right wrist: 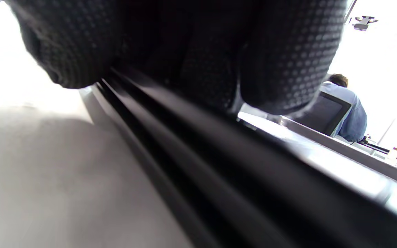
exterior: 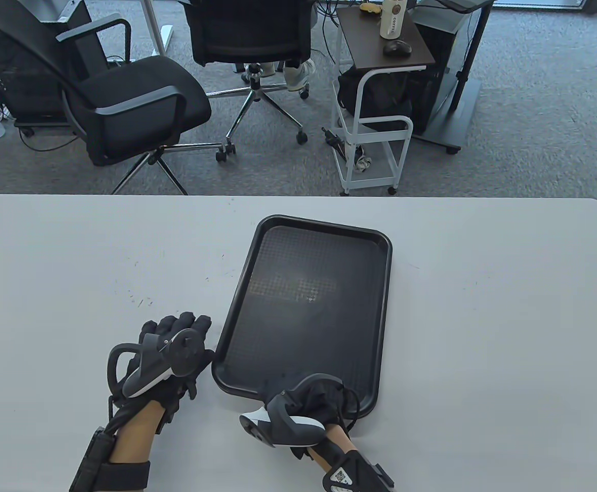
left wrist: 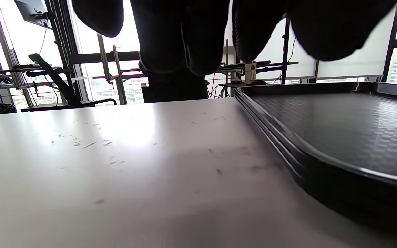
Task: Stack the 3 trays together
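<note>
- From the table view we saw one dark stack of trays (exterior: 308,307) lying flat on the white counter (exterior: 482,318), slightly skewed, its long side running away from us.
- Our left hand (exterior: 167,353) rested on the counter just beside the stack's near left corner, fingers spread and holding nothing.
- Our right hand (exterior: 318,397) sat over the stack's near edge; whether it gripped the rim or merely pressed on it, this view did not show.
- From the left wrist view we saw the left fingers (left wrist: 171,38) hanging loose above the bare counter, with layered rims of the stack (left wrist: 322,148) at the right, seemingly nested.
- From the right wrist view the right fingers (right wrist: 288,62) lay against the top rim of the stack (right wrist: 219,165), several parallel edges showing beneath; we could not tell how tight that grip was.
- We judged the stacking essentially done, with only a final settling in hand.
- The next move would call for squaring the rims if any sat proud, then lifting both hands clear.
</note>
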Motion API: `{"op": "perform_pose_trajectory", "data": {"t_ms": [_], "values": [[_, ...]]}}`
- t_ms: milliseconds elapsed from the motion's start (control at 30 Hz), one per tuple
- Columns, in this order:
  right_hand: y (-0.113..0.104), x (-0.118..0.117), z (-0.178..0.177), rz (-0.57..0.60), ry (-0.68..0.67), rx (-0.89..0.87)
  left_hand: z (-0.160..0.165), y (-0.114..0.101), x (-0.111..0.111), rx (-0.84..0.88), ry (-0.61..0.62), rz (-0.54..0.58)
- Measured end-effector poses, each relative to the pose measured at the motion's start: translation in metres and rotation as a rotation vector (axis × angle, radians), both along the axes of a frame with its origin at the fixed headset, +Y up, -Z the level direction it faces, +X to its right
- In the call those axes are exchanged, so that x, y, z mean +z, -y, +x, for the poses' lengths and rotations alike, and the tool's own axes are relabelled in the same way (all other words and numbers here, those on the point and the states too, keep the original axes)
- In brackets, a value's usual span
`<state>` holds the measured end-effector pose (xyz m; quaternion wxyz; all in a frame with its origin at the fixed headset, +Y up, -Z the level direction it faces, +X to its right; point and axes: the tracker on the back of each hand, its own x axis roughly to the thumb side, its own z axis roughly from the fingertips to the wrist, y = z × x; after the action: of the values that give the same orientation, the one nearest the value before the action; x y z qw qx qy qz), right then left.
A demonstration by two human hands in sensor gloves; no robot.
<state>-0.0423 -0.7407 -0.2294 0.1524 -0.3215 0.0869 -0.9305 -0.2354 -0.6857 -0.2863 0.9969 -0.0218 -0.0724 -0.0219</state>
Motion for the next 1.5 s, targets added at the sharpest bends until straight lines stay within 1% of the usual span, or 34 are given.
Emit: {"op": "perform_pose_trajectory", "data": {"t_ms": [100,167,300,433,567,833,1100,1233,1500], "values": [[-0.003,-0.002,0.005,-0.024,-0.011,0.008,0.001,0.000,0.000,-0.002,0.004,0.001],[-0.009,-0.005,0.012,-0.050,0.000,-0.024,0.002,0.000,0.000,0.000,0.008,0.003],[-0.026,-0.012,0.032,-0.046,0.046,-0.106,0.003,-0.001,0.000,-0.003,0.016,0.007],[-0.045,-0.016,0.057,-0.010,0.114,-0.185,0.004,-0.002,0.000,0.004,0.022,0.013],[-0.063,-0.019,0.080,0.053,0.179,-0.237,0.006,-0.001,-0.001,0.006,0.033,0.013],[-0.081,-0.023,0.111,0.142,0.272,-0.281,0.011,0.000,0.000,0.003,0.056,0.017],[-0.089,-0.029,0.145,0.217,0.385,-0.301,0.021,-0.002,0.000,-0.011,0.099,0.035],[-0.085,-0.032,0.165,0.251,0.450,-0.285,0.026,0.000,0.003,-0.018,0.119,0.035],[-0.076,-0.039,0.193,0.259,0.548,-0.221,0.031,0.000,0.005,-0.025,0.141,0.039]]}}
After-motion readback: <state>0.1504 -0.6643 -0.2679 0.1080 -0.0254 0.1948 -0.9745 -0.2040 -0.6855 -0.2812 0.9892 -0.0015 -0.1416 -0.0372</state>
